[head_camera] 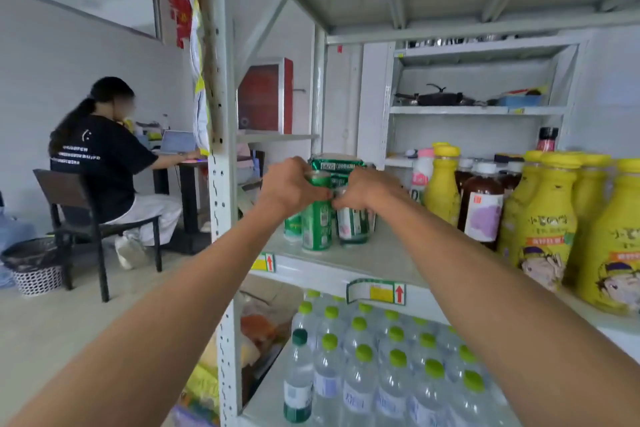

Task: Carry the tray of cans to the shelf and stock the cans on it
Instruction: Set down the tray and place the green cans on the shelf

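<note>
Both hands on the shelf point(381, 255) — left hand point(294, 189) clamped on one green can point(317, 225), right hand point(365, 189) on its neighbour point(351, 224), probably squaring the row; tray not visible.

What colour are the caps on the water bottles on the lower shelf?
Mostly lime green caps on the water bottles; one front bottle's cap is dark green. The head view shows them.
</note>
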A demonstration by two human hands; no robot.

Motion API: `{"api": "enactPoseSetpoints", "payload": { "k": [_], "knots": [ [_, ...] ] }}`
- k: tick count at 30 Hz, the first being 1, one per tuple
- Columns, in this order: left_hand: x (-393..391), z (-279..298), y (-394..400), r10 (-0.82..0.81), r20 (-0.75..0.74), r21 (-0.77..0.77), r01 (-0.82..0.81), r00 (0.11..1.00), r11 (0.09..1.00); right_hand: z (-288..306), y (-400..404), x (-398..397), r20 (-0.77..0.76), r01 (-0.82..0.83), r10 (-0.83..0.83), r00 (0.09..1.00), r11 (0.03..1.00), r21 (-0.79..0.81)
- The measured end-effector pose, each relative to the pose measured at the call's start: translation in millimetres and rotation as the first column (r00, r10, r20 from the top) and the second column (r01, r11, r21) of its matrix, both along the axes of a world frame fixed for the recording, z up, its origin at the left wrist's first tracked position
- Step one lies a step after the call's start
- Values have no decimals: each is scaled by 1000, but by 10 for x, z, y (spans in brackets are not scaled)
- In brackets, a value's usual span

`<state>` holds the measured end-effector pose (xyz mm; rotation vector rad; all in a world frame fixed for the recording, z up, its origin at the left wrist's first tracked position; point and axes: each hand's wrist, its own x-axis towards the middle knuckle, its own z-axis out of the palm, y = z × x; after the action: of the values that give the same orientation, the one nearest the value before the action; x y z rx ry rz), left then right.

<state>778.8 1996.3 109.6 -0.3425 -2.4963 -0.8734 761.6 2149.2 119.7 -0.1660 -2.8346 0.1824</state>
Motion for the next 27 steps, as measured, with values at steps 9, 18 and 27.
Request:
{"api": "enactPoseSetpoints", "payload": {
  "k": [9,18,27],
  "knots": [
    [-10,-443,15,34,-61,43,-31,998,999,-327,93,184,-105,-24,17,994,997,-70],
    [1571,-2334,-246,95,-299,174,-44,949,984,-2883,354,2607,-200,-87,50,978,980,-179],
    [3055,-5332,301,-133,790,-183,439,598,880,-6019,497,3647,810,334,12,586,907,-255]
  ]
}}
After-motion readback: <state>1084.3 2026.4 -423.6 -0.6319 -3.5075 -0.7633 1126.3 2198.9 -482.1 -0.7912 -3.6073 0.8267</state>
